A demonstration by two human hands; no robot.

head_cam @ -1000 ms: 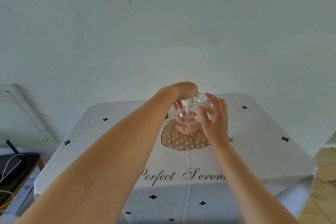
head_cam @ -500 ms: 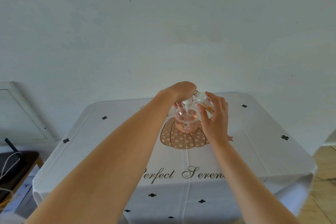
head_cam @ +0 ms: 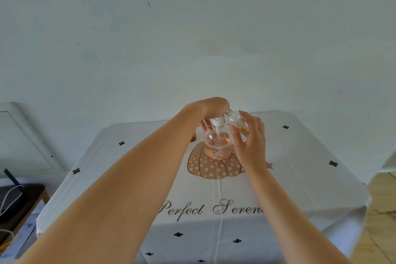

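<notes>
A round clear pump bottle (head_cam: 217,148) of pink liquid stands on the pumpkin print in the middle of the white tablecloth (head_cam: 300,167). My left hand (head_cam: 214,106) arches over its white pump head (head_cam: 217,122), fingers curled down around it. My right hand (head_cam: 250,141) grips a small clear bottle (head_cam: 235,119) with orange bits inside. That bottle is tilted, its open neck up against the pump's spout. The spout's tip is hidden under my left hand.
A small brown object (head_cam: 192,137) shows just behind my left forearm. A dark low table (head_cam: 23,201) with cables stands at the left, and a white frame (head_cam: 27,135) leans on the wall. Wooden floor (head_cam: 381,210) lies to the right.
Both hands stay on the pump and the small bottle. Only the view shifts slightly.
</notes>
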